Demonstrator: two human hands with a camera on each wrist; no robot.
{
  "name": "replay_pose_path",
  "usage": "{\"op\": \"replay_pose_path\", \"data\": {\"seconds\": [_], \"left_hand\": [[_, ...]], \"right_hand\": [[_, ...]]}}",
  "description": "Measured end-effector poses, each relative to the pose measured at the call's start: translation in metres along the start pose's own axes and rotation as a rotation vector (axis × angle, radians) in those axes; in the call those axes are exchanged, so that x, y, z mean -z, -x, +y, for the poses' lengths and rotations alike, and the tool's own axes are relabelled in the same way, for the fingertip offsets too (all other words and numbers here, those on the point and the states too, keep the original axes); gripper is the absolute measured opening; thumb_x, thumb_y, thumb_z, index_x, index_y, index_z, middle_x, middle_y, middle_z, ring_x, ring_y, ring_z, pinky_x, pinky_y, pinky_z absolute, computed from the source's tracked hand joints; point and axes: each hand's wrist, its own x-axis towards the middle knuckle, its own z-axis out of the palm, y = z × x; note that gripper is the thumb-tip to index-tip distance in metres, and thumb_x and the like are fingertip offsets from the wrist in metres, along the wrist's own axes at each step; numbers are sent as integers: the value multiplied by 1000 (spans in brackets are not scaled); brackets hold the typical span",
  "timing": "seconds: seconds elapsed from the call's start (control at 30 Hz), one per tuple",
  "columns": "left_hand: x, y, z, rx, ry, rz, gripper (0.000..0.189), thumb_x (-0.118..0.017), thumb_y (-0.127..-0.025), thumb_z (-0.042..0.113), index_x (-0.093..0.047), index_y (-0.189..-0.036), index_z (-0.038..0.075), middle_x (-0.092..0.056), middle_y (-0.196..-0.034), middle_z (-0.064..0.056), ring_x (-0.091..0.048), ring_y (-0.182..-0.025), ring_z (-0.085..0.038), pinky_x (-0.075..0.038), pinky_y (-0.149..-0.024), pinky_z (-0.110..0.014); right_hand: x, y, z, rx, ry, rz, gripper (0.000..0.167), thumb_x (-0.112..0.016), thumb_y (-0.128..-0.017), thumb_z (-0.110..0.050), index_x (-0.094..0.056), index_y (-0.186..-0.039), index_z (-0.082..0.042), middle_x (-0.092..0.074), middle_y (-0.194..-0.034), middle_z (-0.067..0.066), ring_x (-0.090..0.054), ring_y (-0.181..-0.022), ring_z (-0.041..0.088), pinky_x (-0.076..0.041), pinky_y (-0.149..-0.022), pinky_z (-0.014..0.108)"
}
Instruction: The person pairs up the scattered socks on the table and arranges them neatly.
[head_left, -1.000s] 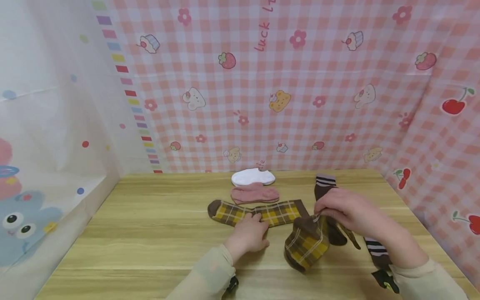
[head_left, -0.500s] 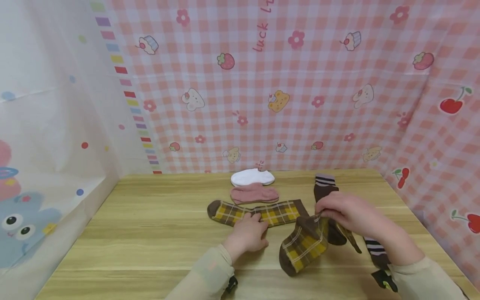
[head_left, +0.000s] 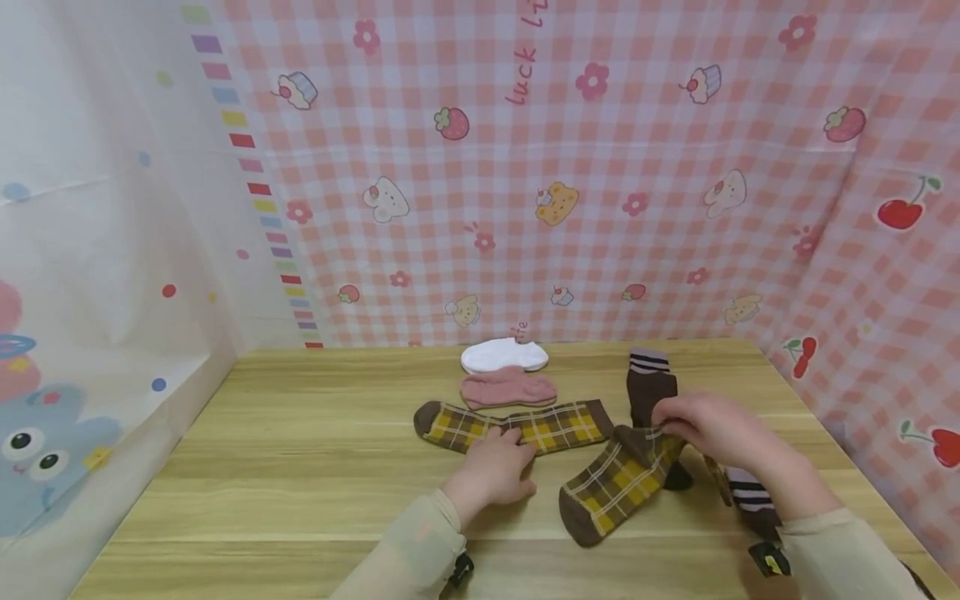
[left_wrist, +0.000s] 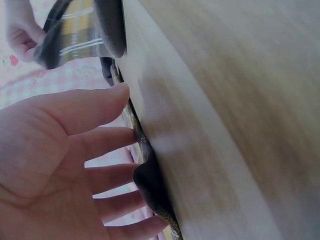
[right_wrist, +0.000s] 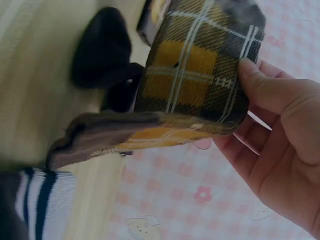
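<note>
A: What does the right hand point(head_left: 708, 429) hold?

B: A lifted plaid sock point(head_left: 622, 483), pinched between thumb and fingers partway along its length; the sock's brown toe point(head_left: 581, 518) slants down toward the near left over the table point(head_left: 300, 467) (contact with the wood cannot be told).

A: And the left hand point(head_left: 495, 467)?

B: Its fingers are extended and grip nothing; the fingertips rest on a flat plaid sock point(head_left: 570, 425), laid crosswise, toe to the left.

A: Which items surround them?

B: Just beyond the flat one lies a pink sock point(head_left: 510, 388), then a white sock point(head_left: 502, 356). A brown striped sock point(head_left: 651, 387) lies partly behind the lifted one; a second striped sock point(head_left: 753, 496) shows beside the right forearm point(head_left: 798, 492).
</note>
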Motion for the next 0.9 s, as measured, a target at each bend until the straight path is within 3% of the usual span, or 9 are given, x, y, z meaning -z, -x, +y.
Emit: {"op": "replay_pose_path", "data": {"seconds": [0.23,0.43,0.77,0.9], "left_hand": [[-2,1,-2,-66,-7,21,50,-70,-88,42,-64,-133,21,-57,-136,-8,-52,-119,-28,-48,-95,-45],[2,3,3,-146,-8,73,44,-70,-90,41,-66,-129,20,-61,-132,-5,-56,-117,-25,-49,-94,-44],[7,7,11,-239,-44,166,44,-71,-90,38,-65,-129,19,-63,-128,-1,-59,-114,-18,-47,-98,-34],[8,9,14,-282,-58,209,43,-73,-89,35,-66,-128,18,-65,-125,0,-60,-112,-18,-48,-96,-35]], "right_hand": [[-11,3,7,-51,46,-12,24,-73,-85,0,-68,-90,-23,-64,-85,-11,-58,-76,7,-52,-67,35],[-18,3,11,-48,51,-5,22,-74,-85,0,-70,-92,-21,-66,-88,-10,-62,-80,12,-53,-70,36],[-20,9,11,-135,14,-5,21,-76,-86,-7,-71,-106,-13,-69,-100,-3,-65,-92,21,-54,-79,44],[-16,15,10,-127,24,50,27,-77,-85,-9,-70,-111,-10,-70,-105,1,-65,-98,26,-53,-83,47]]}}
